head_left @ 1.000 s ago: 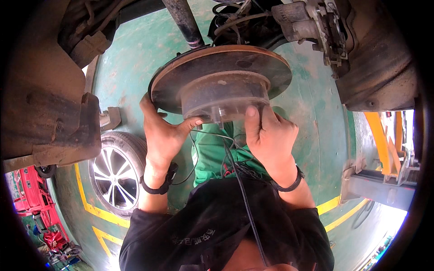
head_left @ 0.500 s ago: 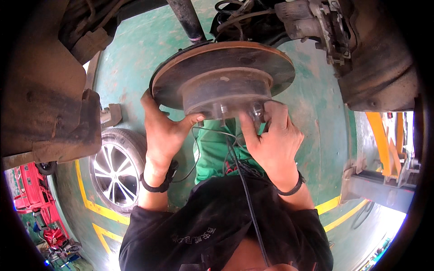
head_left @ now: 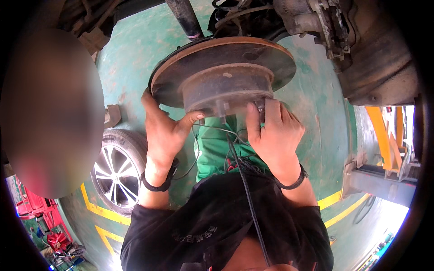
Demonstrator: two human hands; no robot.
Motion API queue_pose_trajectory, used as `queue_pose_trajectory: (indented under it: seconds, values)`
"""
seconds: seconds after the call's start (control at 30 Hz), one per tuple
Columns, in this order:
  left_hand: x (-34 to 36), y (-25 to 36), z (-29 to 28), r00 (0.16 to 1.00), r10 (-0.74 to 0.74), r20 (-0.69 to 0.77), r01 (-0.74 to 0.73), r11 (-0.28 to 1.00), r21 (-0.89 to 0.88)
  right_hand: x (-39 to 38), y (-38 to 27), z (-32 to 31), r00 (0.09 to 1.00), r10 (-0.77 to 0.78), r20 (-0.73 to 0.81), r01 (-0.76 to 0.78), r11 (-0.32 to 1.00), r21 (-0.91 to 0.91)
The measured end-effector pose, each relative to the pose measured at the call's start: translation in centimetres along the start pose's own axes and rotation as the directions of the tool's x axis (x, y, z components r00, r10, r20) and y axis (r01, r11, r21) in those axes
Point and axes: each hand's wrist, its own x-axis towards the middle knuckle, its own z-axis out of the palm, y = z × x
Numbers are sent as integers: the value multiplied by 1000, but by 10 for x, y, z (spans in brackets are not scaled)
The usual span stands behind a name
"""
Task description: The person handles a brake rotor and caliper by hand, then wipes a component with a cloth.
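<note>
Green painted workshop floor [head_left: 316,149], yellow-lined; spoked wheel [head_left: 116,174] at left, beside the corner of a yellow line [head_left: 106,214]. Brake disc [head_left: 224,80] directly before the person, between the hands.

Left hand [head_left: 163,133]: clamped on the disc, fingers wrapping its left rim, thumb against the lower edge of the raised hat. Right hand [head_left: 278,137]: fingers curled at the hat's lower right edge, thumb and forefinger either side of a dark stud or nut [head_left: 261,105]; cannot tell whether pinched.

Judgement, handling: support both sides evenly, keep the disc square to its axle line, fingertips clear behind the rim.

Orientation: hat faces the person; disc is round, its foreshortened oval running left-right, right end slightly higher in view.
</note>
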Motion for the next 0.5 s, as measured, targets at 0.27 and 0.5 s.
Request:
queue_pose_trajectory:
  seconds: [0.27,0.5]
  values:
    - [1,0,1,1000,16,-6,-16,1000,20,-1,-6,-5,996,85,4,-85,994,72]
    - [2,0,2,999,-35,2,35,999,-33,-9,-1,-1,978,126,168,-132,991,23]
